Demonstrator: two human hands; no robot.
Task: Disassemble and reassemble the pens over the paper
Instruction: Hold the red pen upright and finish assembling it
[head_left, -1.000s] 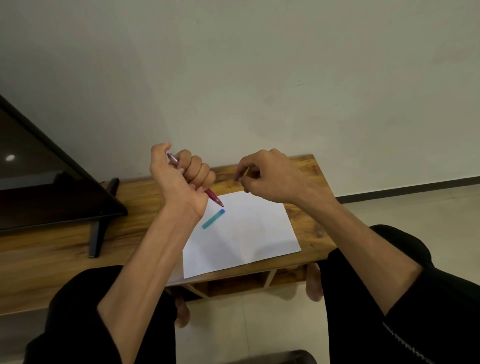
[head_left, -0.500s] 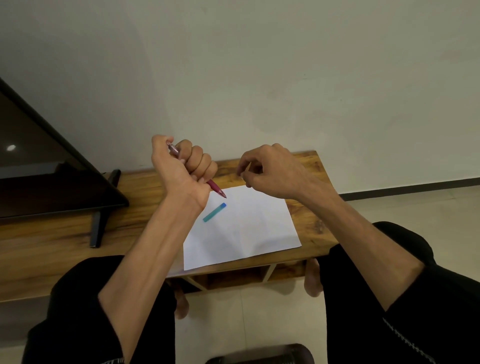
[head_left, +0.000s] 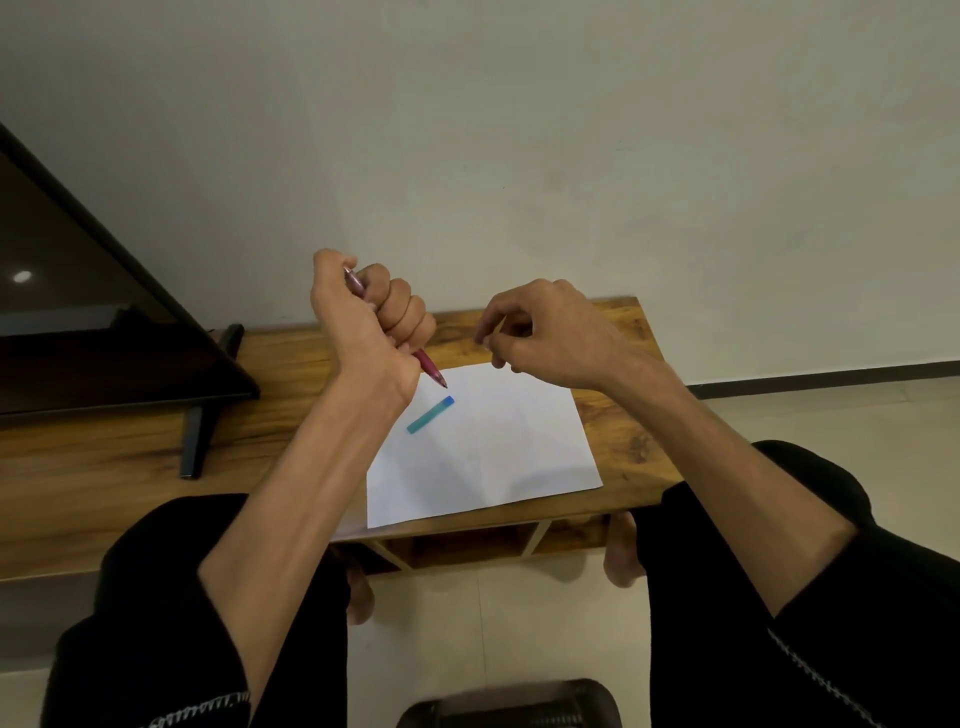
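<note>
Red pen (head_left: 430, 370) stays clamped in the left fist (head_left: 371, 312) over the paper (head_left: 498, 457); the right hand (head_left: 545, 332) has loosened, fingers curled, contents unclear. Teal cap (head_left: 430, 414) lies unmoved, so reassembly waits.

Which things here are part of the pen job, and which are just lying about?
Job: red pen gripped in the left hand; teal pen piece lying on the paper; right hand, fingers curled.
Lying about: TV screen on the wooden table.
</note>
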